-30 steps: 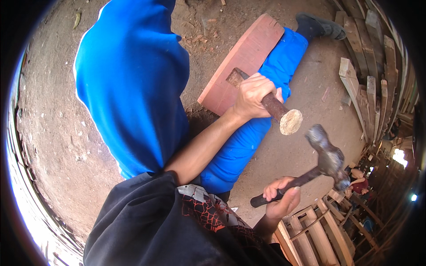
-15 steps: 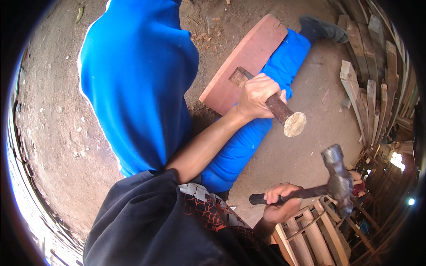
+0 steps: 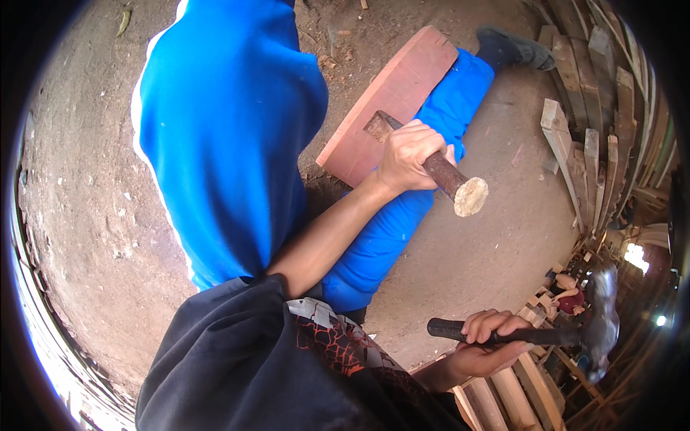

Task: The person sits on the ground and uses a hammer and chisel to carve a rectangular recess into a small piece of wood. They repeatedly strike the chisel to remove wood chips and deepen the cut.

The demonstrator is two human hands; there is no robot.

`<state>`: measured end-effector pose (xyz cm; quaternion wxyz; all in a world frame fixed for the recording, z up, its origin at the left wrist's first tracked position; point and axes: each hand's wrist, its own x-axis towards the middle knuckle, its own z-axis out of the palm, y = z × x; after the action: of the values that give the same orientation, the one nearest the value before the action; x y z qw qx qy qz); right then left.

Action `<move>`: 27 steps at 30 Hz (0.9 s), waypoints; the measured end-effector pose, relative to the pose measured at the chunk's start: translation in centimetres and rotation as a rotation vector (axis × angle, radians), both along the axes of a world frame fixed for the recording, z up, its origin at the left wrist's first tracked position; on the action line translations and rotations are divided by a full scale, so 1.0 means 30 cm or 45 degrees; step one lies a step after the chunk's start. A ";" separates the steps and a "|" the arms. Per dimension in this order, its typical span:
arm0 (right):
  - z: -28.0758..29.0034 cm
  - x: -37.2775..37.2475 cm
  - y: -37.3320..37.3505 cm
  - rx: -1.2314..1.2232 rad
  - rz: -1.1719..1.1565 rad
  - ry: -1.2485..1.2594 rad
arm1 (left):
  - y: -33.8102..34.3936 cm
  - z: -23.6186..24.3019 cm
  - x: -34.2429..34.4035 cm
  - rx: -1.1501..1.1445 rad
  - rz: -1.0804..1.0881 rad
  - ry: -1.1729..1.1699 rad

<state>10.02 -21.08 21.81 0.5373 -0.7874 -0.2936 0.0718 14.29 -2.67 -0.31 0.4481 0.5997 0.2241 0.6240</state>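
Observation:
A thick reddish block of wood point(image 3: 392, 90) with a curved edge leans against my blue-trousered right leg point(image 3: 392, 241). Its face has a rough recess point(image 3: 376, 129) cut into it. My left hand point(image 3: 413, 158) is wrapped round a chisel point(image 3: 447, 174), whose blade end meets the recess. The chisel's dark handle ends in a pale, frayed, flattened top and slants toward me. Off to the lower right, my right hand point(image 3: 492, 343) grips a hammer point(image 3: 600, 327) by its dark handle, its metal head well apart from the chisel.
Bare earth floor point(image 3: 86, 179) with small chips surrounds me. Wooden planks and offcuts point(image 3: 600, 108) stand along the right. Slatted timber point(image 3: 507, 395) lies near my right forearm. Another person point(image 3: 568, 294) in a dark red top sits farther back at the right.
My right hand has swung the hammer outward to the right, away from the chisel. My left hand keeps its hold, and the view has shifted slightly.

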 end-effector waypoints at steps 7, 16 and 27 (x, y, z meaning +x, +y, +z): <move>-0.148 -0.042 -0.086 -0.415 0.096 0.229 | -0.012 0.003 0.019 -0.021 -0.021 -0.041; -0.046 0.007 -0.002 0.196 0.080 0.116 | -0.017 -0.018 0.017 -0.022 -0.038 -0.011; -0.265 0.043 -0.113 -0.292 -0.242 0.726 | 0.057 0.048 -0.033 -0.190 -0.076 0.098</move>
<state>11.30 -24.47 13.87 0.5099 -0.8149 -0.0465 0.2717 13.30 -0.97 1.13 0.5010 0.5946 0.2689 0.5684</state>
